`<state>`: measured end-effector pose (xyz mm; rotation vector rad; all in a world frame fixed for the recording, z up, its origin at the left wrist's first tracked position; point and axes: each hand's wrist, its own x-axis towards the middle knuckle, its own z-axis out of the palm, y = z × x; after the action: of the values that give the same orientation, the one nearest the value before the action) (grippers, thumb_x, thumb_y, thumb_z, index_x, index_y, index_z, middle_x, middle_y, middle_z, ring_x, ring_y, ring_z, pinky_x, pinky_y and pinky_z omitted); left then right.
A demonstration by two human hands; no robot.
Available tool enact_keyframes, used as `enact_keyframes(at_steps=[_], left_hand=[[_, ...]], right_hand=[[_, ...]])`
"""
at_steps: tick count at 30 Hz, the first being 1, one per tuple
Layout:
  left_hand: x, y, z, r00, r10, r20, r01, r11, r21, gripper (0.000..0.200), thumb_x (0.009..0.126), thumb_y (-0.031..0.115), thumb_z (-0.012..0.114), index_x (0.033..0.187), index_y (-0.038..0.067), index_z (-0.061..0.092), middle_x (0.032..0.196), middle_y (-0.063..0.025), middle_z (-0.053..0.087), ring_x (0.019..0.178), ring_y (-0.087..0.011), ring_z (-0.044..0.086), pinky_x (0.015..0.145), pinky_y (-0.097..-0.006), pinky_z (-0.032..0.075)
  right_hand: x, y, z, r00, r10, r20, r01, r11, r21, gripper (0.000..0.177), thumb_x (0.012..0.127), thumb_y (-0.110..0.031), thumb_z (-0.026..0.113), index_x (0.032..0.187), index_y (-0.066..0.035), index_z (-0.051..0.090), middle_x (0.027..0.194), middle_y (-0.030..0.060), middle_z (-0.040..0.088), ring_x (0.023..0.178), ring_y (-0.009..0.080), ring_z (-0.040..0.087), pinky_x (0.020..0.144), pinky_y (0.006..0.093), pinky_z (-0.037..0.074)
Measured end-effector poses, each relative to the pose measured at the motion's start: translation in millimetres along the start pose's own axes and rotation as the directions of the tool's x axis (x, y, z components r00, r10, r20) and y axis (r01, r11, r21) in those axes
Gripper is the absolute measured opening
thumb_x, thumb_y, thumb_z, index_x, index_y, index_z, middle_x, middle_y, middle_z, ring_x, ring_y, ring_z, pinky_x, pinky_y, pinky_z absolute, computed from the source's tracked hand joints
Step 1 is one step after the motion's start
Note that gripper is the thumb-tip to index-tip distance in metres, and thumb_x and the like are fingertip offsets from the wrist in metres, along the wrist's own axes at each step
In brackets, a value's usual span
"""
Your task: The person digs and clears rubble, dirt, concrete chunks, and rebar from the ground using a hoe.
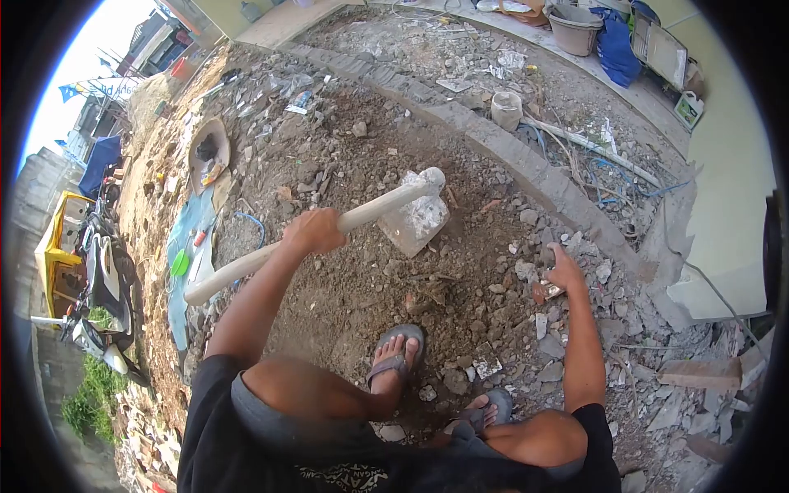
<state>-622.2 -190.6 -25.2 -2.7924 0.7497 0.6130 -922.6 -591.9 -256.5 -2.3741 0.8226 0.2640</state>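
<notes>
My left hand [316, 231] is wrapped round the pale wooden handle [238, 269] of a hoe. The hoe's broad metal blade [415, 218] rests on the loose brown soil, caked with whitish dirt. Low over the rubble on the right, my right hand [565, 273] is closed on a piece of rubble [552, 290], mostly hidden by the fingers. Broken stones and reddish fragments lie around it. My sandalled feet [394, 359] stand on the soil between the two hands.
A low concrete curb [485, 135] runs across behind the hoe. Beyond it are a white pipe [596, 152], a small bucket [506, 109] and a large grey tub [573, 31]. On the left lie a blue sheet [187, 246] and a dirty basin [209, 152]; a motorcycle [107, 279] stands farther out.
</notes>
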Motion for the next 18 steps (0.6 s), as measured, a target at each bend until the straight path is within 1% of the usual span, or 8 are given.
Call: enact_keyframes(at_steps=[2,5,7,8,10,11,15,18], left_hand=[[-2,3,-3,1.000,-0.014,0.025,0.013,1.000,0.012,0.042,0.073,0.032,0.066,0.105,0.006,0.064,0.102,-0.0174,0.067,0.099,-0.0329,0.064,0.087,-0.0437,0.050],[-3,8,-9,0.998,-0.028,0.056,0.027,0.999,0.025,0.041,0.074,0.029,0.064,0.109,0.009,0.063,0.105,-0.0159,0.067,0.101,-0.0322,0.064,0.088,-0.0441,0.050],[-4,8,-9,0.998,-0.033,0.062,0.032,0.999,0.028,0.040,0.074,0.029,0.064,0.109,0.009,0.063,0.104,-0.0160,0.067,0.101,-0.0323,0.064,0.088,-0.0440,0.050],[-3,7,-7,0.998,-0.026,0.053,0.024,0.999,0.029,0.040,0.074,0.029,0.064,0.109,0.009,0.063,0.104,-0.0160,0.067,0.101,-0.0324,0.064,0.088,-0.0440,0.050],[-2,5,-6,0.999,-0.019,0.044,0.018,0.999,0.031,0.040,0.074,0.028,0.063,0.109,0.009,0.063,0.103,-0.0159,0.067,0.101,-0.0324,0.064,0.088,-0.0440,0.050],[-2,5,-5,0.999,-0.012,0.042,0.011,1.000,0.020,0.040,0.074,0.028,0.064,0.109,0.009,0.063,0.104,-0.0160,0.067,0.101,-0.0325,0.064,0.088,-0.0438,0.050],[-3,3,-4,0.999,-0.012,0.039,0.011,1.000,0.008,0.041,0.074,0.029,0.065,0.109,0.009,0.063,0.104,-0.0161,0.067,0.100,-0.0324,0.064,0.089,-0.0433,0.050],[-7,4,-6,0.999,-0.016,0.048,0.016,1.000,-0.015,0.041,0.074,0.030,0.065,0.109,0.010,0.064,0.105,-0.0162,0.067,0.101,-0.0323,0.064,0.089,-0.0432,0.050]], right_hand=[[5,7,10,1.000,0.002,-0.003,-0.002,1.000,-0.022,0.076,0.065,-0.014,0.070,0.134,-0.014,0.039,0.117,0.0257,0.059,0.110,0.0452,0.055,0.094,0.0466,0.044],[10,7,19,0.999,-0.029,-0.037,0.027,0.998,-0.057,0.074,0.071,-0.021,0.067,0.138,-0.017,0.036,0.121,0.0253,0.057,0.114,0.0426,0.053,0.095,0.0481,0.043],[-2,-24,4,0.969,0.146,0.201,-0.166,0.982,0.087,0.083,0.070,-0.037,0.073,0.140,-0.017,0.033,0.130,0.0249,0.052,0.119,0.0423,0.051,0.099,0.0476,0.041],[-8,-34,1,0.970,0.142,0.198,-0.163,0.983,0.089,0.083,0.070,-0.037,0.073,0.140,-0.017,0.033,0.130,0.0249,0.052,0.119,0.0423,0.051,0.099,0.0476,0.041],[-21,-45,2,0.974,0.027,0.225,-0.018,0.999,-0.044,0.102,0.062,-0.048,0.080,0.145,-0.020,0.029,0.145,0.0256,0.036,0.132,0.0388,0.039,0.107,0.0451,0.035],[-21,-43,4,0.960,0.024,0.277,-0.005,0.998,-0.070,0.114,0.054,-0.050,0.083,0.148,-0.023,0.024,0.151,0.0243,0.026,0.135,0.0410,0.034,0.110,0.0456,0.032],[-26,-52,7,0.955,0.080,0.286,-0.025,0.981,-0.192,0.118,0.053,-0.048,0.084,0.150,-0.026,0.020,0.151,0.0234,0.026,0.134,0.0440,0.034,0.110,0.0464,0.032],[-26,-57,14,0.956,0.165,0.243,-0.101,0.962,-0.255,0.113,0.057,-0.040,0.084,0.149,-0.031,0.020,0.147,0.0200,0.033,0.129,0.0457,0.040,0.103,0.0508,0.040]])
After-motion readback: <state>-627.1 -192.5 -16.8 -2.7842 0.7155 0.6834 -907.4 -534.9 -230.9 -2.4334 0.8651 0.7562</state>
